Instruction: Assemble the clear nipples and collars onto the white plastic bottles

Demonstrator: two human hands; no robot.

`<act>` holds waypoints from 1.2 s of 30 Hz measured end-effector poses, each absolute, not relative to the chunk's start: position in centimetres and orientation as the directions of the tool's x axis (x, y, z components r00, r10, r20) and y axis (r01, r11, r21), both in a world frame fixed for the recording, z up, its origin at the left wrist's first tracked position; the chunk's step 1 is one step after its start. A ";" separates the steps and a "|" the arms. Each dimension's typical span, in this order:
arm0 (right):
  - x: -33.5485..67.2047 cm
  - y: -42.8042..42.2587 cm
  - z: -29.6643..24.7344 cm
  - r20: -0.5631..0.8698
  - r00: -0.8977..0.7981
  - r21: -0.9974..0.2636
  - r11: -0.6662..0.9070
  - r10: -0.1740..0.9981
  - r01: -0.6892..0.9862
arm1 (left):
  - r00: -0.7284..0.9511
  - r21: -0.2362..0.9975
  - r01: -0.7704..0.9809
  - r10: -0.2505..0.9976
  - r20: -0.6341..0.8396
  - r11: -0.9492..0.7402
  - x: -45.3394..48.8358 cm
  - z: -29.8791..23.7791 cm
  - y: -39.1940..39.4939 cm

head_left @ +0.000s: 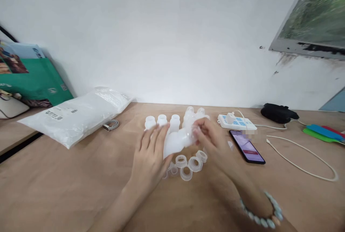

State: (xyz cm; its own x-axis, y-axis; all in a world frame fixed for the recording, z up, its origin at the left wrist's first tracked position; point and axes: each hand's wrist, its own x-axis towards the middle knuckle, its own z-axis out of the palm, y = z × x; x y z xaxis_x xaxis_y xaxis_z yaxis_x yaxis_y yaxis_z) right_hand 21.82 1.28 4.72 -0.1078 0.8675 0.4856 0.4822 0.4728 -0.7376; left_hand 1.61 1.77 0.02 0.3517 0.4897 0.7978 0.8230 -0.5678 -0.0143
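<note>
My left hand (149, 149) is wrapped round a white plastic bottle (173, 145), which lies tilted nearly on its side with its mouth end to the right. At that end, my right hand (214, 138) has its fingers closed on the bottle's translucent top (189, 135); motion blurs the fingertips. Just behind stand several open white bottles (162, 119) in a row. Clear domed caps (190, 110) stand behind my right fingers. In front of the held bottle lie several translucent screw rings (195, 164), with small clear pieces (174, 170) partly hidden by my left thumb.
To the left are a white plastic package (86, 115), a watch-like band (110, 125) and a green bag (40, 81). A phone (246, 147), a power strip (238, 121), a white cable (309, 144), a black case (279, 113) and coloured flat pieces (323, 132) lie right.
</note>
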 end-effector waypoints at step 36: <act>29.5 3.5 -0.2 0.304 0.179 -0.153 -0.138 0.936 0.979 | 0.813 0.892 -0.053 0.538 -0.222 0.448 2.5 -0.3 1.6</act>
State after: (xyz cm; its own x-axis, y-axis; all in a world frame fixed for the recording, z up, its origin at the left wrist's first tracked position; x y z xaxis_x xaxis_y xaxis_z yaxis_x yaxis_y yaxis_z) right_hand 29.52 3.47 -0.22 0.1793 0.9358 0.3037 0.9785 -0.1377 -0.1532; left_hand 2.50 1.63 -0.28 0.8129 0.5384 -0.2221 -0.0531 0.4482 0.8923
